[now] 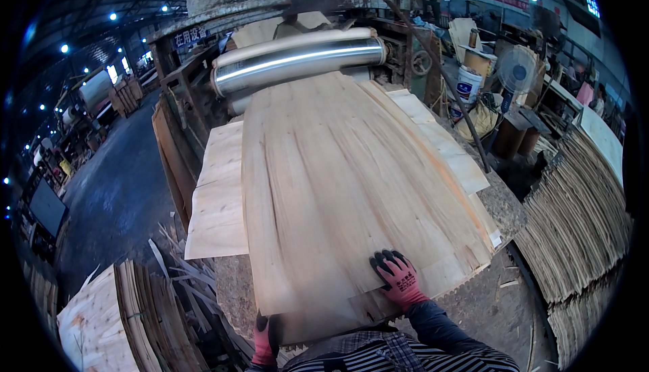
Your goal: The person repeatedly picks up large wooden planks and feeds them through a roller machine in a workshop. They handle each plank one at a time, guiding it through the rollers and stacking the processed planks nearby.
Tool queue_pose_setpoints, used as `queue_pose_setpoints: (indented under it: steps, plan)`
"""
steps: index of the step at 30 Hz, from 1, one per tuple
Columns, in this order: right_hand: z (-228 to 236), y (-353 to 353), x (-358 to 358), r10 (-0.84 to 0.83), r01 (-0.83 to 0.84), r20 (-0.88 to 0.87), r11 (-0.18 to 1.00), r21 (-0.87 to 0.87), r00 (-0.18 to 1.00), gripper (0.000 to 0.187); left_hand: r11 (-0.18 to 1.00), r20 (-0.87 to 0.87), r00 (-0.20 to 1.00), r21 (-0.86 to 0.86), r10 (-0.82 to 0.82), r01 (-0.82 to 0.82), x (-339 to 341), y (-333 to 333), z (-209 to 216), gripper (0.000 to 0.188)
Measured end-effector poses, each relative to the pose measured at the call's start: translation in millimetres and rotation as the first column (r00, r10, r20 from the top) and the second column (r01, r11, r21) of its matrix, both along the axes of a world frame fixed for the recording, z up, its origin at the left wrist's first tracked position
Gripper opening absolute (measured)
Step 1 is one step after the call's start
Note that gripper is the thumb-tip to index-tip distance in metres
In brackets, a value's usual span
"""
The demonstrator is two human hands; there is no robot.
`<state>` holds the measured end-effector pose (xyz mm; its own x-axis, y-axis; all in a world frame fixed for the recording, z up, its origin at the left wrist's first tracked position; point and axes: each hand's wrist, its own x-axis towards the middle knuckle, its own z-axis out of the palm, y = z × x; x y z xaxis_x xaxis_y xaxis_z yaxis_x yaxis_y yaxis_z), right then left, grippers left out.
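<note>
A large pale wood veneer sheet (338, 176) with dark grain streaks stretches from my body to the shiny metal roller (297, 61) of a machine. My right hand (399, 279), in a pink glove with black fingertips, lies on the near part of the sheet, fingers stretched out. At the sheet's near left corner, my left hand (263, 341) wears a matching glove and is closed around the edge; some of its fingers are hidden. Other veneer pieces (218, 193) stick out from under the sheet on both sides.
Tall veneer stacks (581, 210) stand at the right, with another stack (128, 318) and scrap strips (193, 287) at the lower left. A slanting metal bar (449, 78), a fan (517, 73) and a white bucket (468, 84) are at right. Behind the roller, someone (291, 27) is partly visible.
</note>
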<state>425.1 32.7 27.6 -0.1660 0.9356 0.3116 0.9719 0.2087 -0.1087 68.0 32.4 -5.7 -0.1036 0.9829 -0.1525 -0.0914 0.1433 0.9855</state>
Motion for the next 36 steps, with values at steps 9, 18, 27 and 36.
queue_pose_setpoints:
  steps: [9,18,27,36]
  plan:
    - [3,0,-1,0.003,-0.003,-0.015,1.0,0.022,1.0,0.056,0.999,0.109,0.994,-0.033,-0.006,0.01,-5,0,-9,0.034]
    - [0,0,0,0.002,-0.002,-0.015,1.0,0.021,1.0,0.056,1.0,0.084,0.996,-0.008,-0.007,0.008,-8,2,-20,0.032]
    - [-1,1,-2,-0.007,0.007,-0.011,1.0,-0.004,1.0,0.057,1.0,0.106,0.994,-0.025,-0.013,0.015,-8,0,-17,0.033]
    - [3,-4,3,0.004,-0.005,-0.025,1.0,-0.029,1.0,0.058,0.996,-0.096,0.992,0.015,-0.085,0.087,-13,5,-25,0.032]
